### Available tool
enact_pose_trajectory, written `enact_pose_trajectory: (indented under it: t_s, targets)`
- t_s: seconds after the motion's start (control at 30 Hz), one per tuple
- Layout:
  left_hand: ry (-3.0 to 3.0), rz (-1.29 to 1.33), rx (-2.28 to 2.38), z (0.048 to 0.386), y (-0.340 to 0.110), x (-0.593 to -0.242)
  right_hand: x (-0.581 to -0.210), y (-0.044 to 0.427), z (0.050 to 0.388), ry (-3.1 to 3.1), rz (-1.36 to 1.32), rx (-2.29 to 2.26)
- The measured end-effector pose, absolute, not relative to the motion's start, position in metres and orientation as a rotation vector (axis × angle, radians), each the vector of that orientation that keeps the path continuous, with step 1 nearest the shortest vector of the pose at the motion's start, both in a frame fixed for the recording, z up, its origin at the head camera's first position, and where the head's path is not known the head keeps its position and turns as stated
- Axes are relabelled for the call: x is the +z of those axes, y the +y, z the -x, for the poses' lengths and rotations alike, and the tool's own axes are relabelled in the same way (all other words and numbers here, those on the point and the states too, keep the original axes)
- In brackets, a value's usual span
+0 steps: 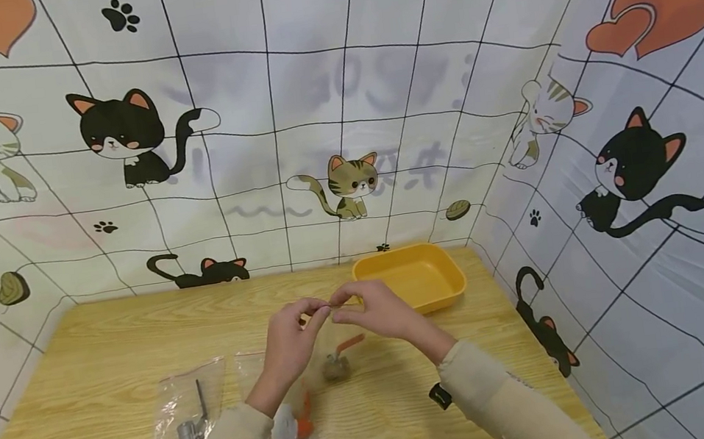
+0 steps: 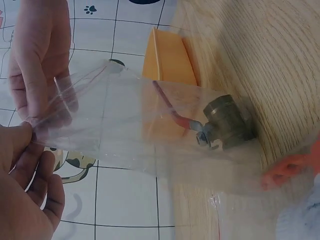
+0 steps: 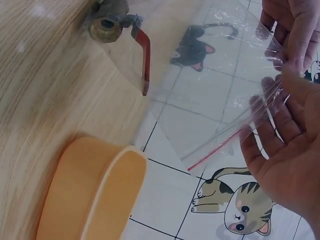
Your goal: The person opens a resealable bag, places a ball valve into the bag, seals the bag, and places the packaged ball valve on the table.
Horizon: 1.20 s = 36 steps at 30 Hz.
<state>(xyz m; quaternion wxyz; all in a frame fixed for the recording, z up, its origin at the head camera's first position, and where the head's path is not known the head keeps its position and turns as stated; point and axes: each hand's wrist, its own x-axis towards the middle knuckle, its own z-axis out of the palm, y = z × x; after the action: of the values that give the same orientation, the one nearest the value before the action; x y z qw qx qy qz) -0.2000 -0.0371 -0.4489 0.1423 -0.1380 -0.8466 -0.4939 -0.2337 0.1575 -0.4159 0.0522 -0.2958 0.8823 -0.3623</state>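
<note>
At the top edge of a clear zip bag (image 2: 125, 120), the fingertips of my left hand (image 1: 290, 339) and right hand (image 1: 380, 308) meet, each pinching the plastic. The bag hangs upright below them, its red zip line (image 3: 215, 150) showing in the right wrist view. Inside at the bottom is a brass-coloured ball valve (image 2: 227, 120) with a red lever handle (image 3: 142, 60). The valve is at or just above the table; I cannot tell which. Whether the zip is sealed at the pinched spot is hidden by my fingers.
A yellow tray (image 1: 413, 308) stands at the back right of the wooden table (image 1: 94, 342). Left of me lies another clear bag (image 1: 164, 415) with a grey metal fitting (image 1: 188, 437). Partly under my left forearm is a white-and-orange item (image 1: 304, 424) in plastic. Cat-print sheeting (image 1: 243, 100) surrounds the table.
</note>
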Motion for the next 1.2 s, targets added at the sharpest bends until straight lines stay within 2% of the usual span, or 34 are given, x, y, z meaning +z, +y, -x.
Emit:
enact_pose_trajectory:
  t_s: [0.53, 1.2]
  targets:
    - [-2.433, 0.49, -1.371, 0.198, -0.0386, -0.4519, -0.4161, 0.1565, 0.2287, 2.704, 0.893, -1.202]
    - [-2.479, 0.44, -1.307, 0.1952, -0.0343, -0.4508, -0.4176, 0.1521, 0.2271, 2.794, 0.916, -1.121]
